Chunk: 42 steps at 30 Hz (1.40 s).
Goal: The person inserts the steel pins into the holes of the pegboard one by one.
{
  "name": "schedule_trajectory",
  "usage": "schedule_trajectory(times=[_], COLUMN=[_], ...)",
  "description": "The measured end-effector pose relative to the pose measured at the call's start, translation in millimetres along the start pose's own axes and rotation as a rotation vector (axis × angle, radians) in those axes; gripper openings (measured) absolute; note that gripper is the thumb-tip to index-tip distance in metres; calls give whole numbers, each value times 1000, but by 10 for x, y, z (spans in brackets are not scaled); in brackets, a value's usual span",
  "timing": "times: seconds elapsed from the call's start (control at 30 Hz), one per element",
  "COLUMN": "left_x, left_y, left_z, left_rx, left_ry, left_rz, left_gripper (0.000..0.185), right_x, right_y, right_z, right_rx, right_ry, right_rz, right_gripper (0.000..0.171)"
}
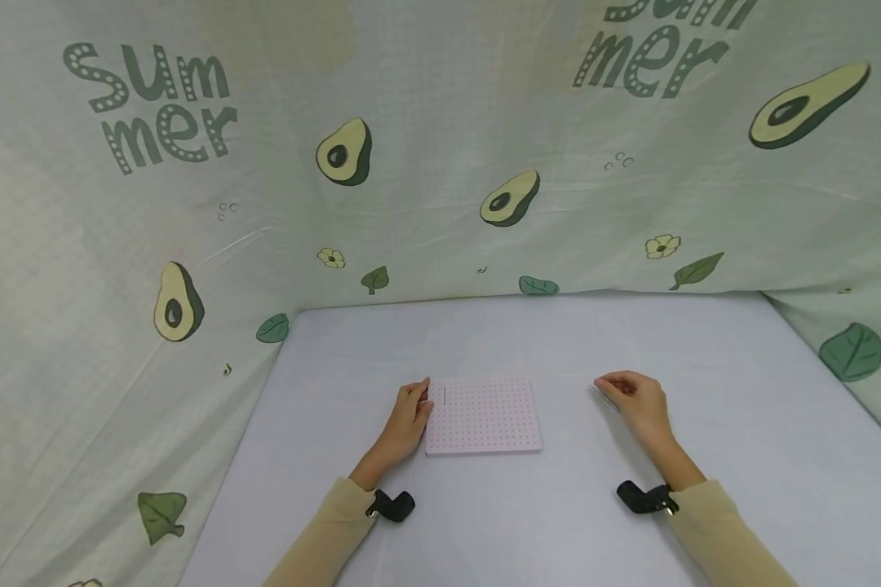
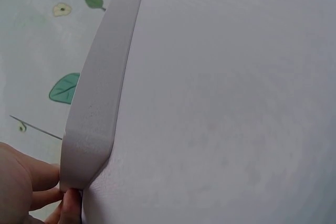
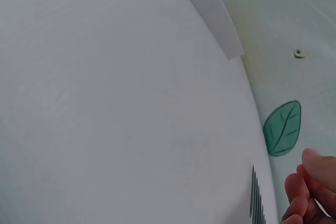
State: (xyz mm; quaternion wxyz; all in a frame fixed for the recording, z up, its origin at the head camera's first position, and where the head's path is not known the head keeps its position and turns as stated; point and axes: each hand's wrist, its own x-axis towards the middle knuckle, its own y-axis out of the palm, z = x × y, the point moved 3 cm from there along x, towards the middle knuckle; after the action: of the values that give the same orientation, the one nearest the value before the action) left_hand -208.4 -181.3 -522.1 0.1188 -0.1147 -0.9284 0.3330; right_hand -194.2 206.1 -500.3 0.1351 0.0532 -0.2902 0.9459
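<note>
On the white table (image 1: 499, 522), a pink pegboard (image 1: 484, 420) is lying near the middle, one thin pin (image 1: 444, 396) sticking up at its upper left. Left hand (image 1: 405, 422) is gripping its left side, fingers clamped on the board. Right hand (image 1: 640, 406), well apart, is bringing thumb and fingertips together beside metal needles (image 3: 256, 203); cannot tell if it's holding them.

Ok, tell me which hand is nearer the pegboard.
Left. The left hand holds the pegboard by its left edge; the right hand is apart, off to its right.
</note>
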Motion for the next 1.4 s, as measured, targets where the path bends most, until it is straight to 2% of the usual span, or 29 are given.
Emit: schedule_trajectory(times=[0.23, 0.77, 1.03, 1.4], left_x=[17, 50, 38, -9], left_y=[0, 14, 14, 20], left_z=[-5, -10, -25, -30], left_rx=[2, -12, -1, -19], left_ry=[-5, -40, -14, -50], left_rz=[0, 14, 9, 21], left_gripper=[48, 49, 48, 49], right_x=[-58, -119, -142, -174], right_y=[-32, 7, 41, 55], right_z=[-87, -109, -138, -143], right_rx=[-25, -77, -92, -134], right_ry=[47, 20, -5, -61], right_rz=[-10, -42, -70, -93], right_gripper=[26, 21, 16, 13])
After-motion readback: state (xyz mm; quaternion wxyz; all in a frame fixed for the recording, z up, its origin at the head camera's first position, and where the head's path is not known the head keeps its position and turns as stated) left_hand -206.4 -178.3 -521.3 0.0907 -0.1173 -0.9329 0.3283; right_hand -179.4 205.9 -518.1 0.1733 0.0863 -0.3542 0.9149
